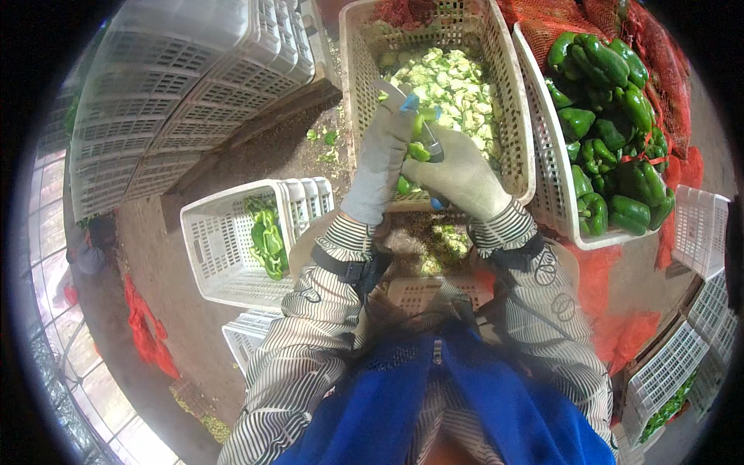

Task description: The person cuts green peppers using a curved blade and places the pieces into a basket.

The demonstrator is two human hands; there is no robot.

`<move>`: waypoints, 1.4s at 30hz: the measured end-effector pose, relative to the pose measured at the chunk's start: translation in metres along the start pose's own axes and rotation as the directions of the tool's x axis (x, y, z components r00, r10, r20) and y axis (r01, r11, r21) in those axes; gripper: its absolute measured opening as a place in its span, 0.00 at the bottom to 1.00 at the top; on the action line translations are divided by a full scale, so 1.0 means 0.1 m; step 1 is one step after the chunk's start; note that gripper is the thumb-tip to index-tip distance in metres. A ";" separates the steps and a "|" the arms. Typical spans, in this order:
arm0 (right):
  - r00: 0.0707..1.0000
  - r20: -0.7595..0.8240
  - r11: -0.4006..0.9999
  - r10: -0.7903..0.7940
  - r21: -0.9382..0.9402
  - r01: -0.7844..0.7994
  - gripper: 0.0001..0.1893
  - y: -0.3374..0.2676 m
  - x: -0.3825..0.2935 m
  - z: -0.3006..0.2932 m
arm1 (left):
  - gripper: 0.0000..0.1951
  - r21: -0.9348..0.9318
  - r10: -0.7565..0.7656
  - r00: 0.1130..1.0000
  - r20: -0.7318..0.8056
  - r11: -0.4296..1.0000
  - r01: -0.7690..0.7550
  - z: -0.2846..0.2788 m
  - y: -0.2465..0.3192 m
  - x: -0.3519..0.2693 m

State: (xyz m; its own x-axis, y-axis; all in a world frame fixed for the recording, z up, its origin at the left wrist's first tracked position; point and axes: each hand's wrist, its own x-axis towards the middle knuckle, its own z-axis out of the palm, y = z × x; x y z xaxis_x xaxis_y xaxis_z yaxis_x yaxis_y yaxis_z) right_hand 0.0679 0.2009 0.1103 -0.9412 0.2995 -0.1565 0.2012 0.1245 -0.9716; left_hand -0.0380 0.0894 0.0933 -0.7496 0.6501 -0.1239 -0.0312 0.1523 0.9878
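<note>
Both my hands, in pale knit gloves, meet over a deep white plastic crate (526, 116) holding a heap of pale green pepper cores and scraps (447, 81). My left hand (386, 145) is closed around a partly hidden green pepper (419, 150). My right hand (462, 168) touches the pepper from the other side and grips a knife; the fingers hide its handle. A curved metal blade (390, 89) shows above my left fingers, and a narrow metal strip (430, 136) lies across the pepper. Blue wrapping (410, 103) is visible near the fingertips.
At right, a white crate (529, 87) is heaped with whole green peppers (610, 133) beside red mesh sacks (662, 70). A tilted white crate (232, 203) at left holds cut peppers (267, 238). Stacked crates (192, 87) rise at upper left. Scraps (444, 244) litter the floor.
</note>
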 end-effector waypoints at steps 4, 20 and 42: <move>0.985 -0.172 1.000 0.006 -0.003 -0.007 0.16 -0.05 0.01 0.06 | 0.28 -0.044 0.133 0.973 -0.189 0.989 -0.144 0.02 0.00 0.03; 0.966 0.250 0.993 0.058 -0.115 -0.030 0.25 -0.21 0.10 -0.32 | 0.37 -0.432 -0.109 0.982 0.157 0.886 0.167 -0.07 0.18 -0.03; 0.995 0.004 0.953 0.100 0.287 -0.097 0.15 -0.10 0.00 -0.08 | 0.21 -0.057 0.102 0.995 -0.017 0.993 -0.103 0.03 0.30 -0.02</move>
State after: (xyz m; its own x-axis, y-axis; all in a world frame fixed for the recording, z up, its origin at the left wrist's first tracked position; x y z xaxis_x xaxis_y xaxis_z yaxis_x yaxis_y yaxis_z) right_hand 0.0678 0.2077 0.1215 -0.9171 0.3072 -0.2540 0.2054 -0.1820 -0.9616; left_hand -0.0356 0.0945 0.1226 -0.7601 0.6495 -0.0211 0.0082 0.0421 0.9991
